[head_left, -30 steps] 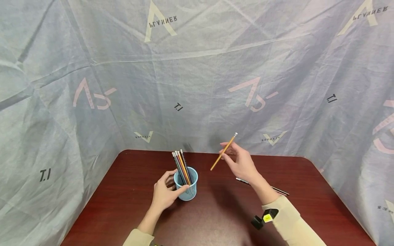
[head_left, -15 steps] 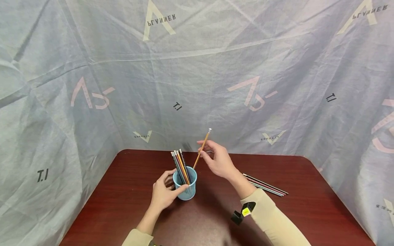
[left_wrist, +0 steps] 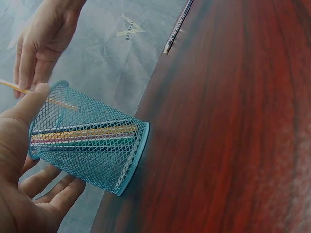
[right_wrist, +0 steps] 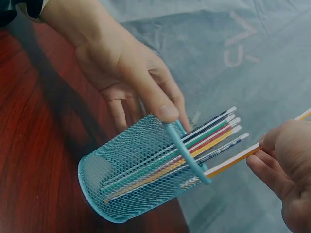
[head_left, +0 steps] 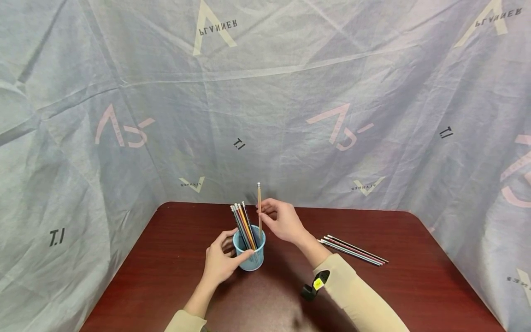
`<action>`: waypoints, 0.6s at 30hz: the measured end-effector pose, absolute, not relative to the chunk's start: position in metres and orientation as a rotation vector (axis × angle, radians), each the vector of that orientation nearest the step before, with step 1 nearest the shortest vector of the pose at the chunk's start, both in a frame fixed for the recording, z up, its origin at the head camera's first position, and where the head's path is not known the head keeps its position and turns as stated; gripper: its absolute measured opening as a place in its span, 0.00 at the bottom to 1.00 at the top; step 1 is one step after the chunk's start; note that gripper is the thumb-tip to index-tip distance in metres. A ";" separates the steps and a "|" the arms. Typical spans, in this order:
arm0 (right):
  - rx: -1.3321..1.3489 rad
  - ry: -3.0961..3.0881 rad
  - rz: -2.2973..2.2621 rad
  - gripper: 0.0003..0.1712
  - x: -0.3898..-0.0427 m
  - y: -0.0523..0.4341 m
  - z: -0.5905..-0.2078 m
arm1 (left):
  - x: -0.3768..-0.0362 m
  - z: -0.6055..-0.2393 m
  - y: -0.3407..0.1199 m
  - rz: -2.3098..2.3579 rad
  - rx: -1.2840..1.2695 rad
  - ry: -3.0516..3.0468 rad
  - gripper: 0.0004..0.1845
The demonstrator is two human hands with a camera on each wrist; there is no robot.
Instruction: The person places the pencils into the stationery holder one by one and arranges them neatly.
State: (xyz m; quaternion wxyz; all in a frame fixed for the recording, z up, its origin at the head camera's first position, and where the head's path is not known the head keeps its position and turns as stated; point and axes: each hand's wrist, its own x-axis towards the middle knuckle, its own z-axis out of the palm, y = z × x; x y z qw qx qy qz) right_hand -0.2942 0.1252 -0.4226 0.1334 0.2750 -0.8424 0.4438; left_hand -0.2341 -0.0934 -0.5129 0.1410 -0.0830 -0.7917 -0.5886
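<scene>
A blue mesh cup (head_left: 250, 254) (left_wrist: 90, 138) (right_wrist: 141, 172) stands on the dark red table (head_left: 282, 290) with several coloured pencils (head_left: 243, 220) in it. My left hand (head_left: 220, 263) grips the cup from the left, thumb on its rim. My right hand (head_left: 282, 221) pinches an orange pencil (head_left: 259, 210) (right_wrist: 243, 156) held upright, its lower end inside the cup and its eraser end up.
A few loose pencils (head_left: 352, 249) lie on the table right of my right arm. Grey printed cloth (head_left: 265, 106) walls the table at the back and both sides. A small black and yellow device (head_left: 314, 285) sits on my right wrist.
My right hand has carried the orange pencil left from mid-air over the table to the cup, turned it upright and lowered its tip inside. The left hand has stayed on the cup.
</scene>
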 end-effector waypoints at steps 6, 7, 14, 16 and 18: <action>0.796 -2.524 1.232 0.10 -0.297 0.121 -0.432 | -0.234 -0.513 -0.093 -1.703 -0.246 -2.284 0.39; 0.794 -2.539 1.223 0.10 -0.298 0.121 -0.433 | -0.233 -0.513 -0.093 -1.709 -0.245 -2.282 0.39; 0.781 -2.603 1.139 0.10 -0.303 0.116 -0.445 | -0.234 -0.512 -0.094 -1.755 -0.244 -2.262 0.38; 0.779 -2.615 1.113 0.09 -0.304 0.114 -0.447 | -0.233 -0.512 -0.094 -1.757 -0.243 -2.261 0.38; 0.776 -2.622 1.084 0.08 -0.304 0.113 -0.449 | -0.233 -0.512 -0.094 -1.750 -0.248 -2.263 0.38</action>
